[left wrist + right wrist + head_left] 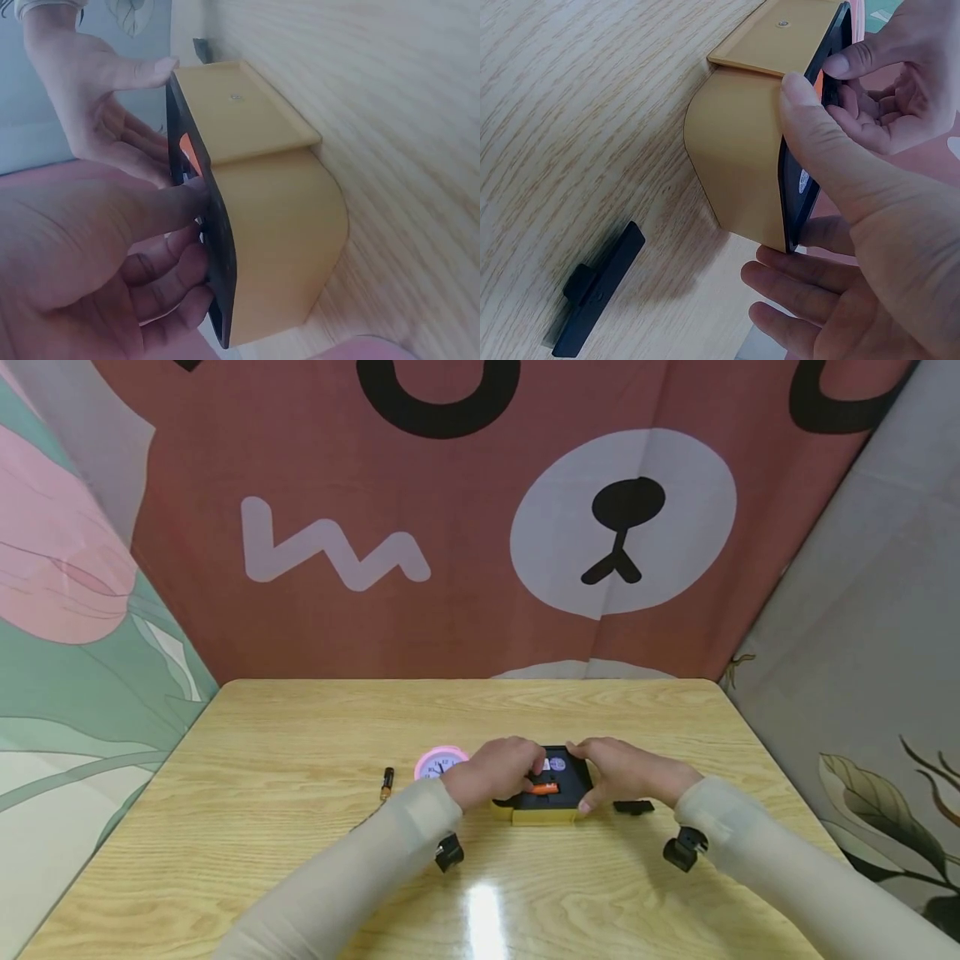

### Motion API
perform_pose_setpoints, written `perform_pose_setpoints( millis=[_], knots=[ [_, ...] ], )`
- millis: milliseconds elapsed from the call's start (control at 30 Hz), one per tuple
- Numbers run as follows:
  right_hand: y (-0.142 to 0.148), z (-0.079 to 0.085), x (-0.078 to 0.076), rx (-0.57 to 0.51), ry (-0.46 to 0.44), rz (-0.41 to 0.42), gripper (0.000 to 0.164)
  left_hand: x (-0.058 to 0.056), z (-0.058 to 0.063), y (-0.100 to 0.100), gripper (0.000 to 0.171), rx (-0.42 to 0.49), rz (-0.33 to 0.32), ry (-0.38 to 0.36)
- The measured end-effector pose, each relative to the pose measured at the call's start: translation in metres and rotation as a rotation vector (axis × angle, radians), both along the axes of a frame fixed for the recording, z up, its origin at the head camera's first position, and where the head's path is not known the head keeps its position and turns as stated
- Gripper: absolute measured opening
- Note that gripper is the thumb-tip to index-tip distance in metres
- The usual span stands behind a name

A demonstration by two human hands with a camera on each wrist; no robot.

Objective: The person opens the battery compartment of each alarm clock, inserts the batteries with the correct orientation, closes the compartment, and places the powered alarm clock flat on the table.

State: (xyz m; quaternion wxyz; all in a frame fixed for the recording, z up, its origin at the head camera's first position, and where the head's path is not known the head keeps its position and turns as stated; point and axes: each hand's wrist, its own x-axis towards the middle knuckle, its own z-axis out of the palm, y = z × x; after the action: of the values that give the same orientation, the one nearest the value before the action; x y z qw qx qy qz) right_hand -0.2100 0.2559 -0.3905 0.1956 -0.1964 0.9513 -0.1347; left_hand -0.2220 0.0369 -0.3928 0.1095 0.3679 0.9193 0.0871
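Note:
A yellow box-shaped device [543,817] stands on the table with its black back panel [573,781] facing up. An orange battery [547,789] lies in a recess of that panel. My left hand [501,770] reaches over the panel's left side, its thumb and curled fingers at the battery's left end; the fingertips are partly hidden in the recess. With my right hand [630,768] I hold the device's right side, thumb on the near edge and fingers at the far edge. The right wrist view shows that thumb [802,94] lying on the panel's rim.
A small black cover [633,807] with a tab lies right of the device. Left of my left hand are a round pink clock [440,763], partly covered by the arm, and a black and orange battery [387,783]. Printed cloths hang behind and beside the wooden table [300,718].

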Motion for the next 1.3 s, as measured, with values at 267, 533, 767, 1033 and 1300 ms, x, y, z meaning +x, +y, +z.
perform_pose_setpoints(
  millis=[267,533,767,1033,1300],
  knots=[
    [-0.001,0.002,0.0,0.0,0.002,0.009,0.106,-0.004,0.001,0.0,0.017,-0.023,0.026,-0.041],
    [-0.002,0.001,0.0,0.003,0.005,0.011,0.105,-0.004,-0.002,0.009,0.035,-0.035,0.088,-0.04],
    [-0.002,0.001,-0.001,-0.005,0.006,0.018,0.105,-0.009,-0.003,0.015,0.038,-0.088,0.109,-0.056],
    [-0.001,0.0,-0.001,-0.007,0.01,0.021,0.104,-0.016,-0.004,0.018,0.04,-0.078,0.165,-0.137],
    [-0.001,0.0,-0.001,0.004,0.007,0.016,0.105,-0.016,-0.002,0.022,0.04,-0.097,0.176,-0.152]
  ],
)
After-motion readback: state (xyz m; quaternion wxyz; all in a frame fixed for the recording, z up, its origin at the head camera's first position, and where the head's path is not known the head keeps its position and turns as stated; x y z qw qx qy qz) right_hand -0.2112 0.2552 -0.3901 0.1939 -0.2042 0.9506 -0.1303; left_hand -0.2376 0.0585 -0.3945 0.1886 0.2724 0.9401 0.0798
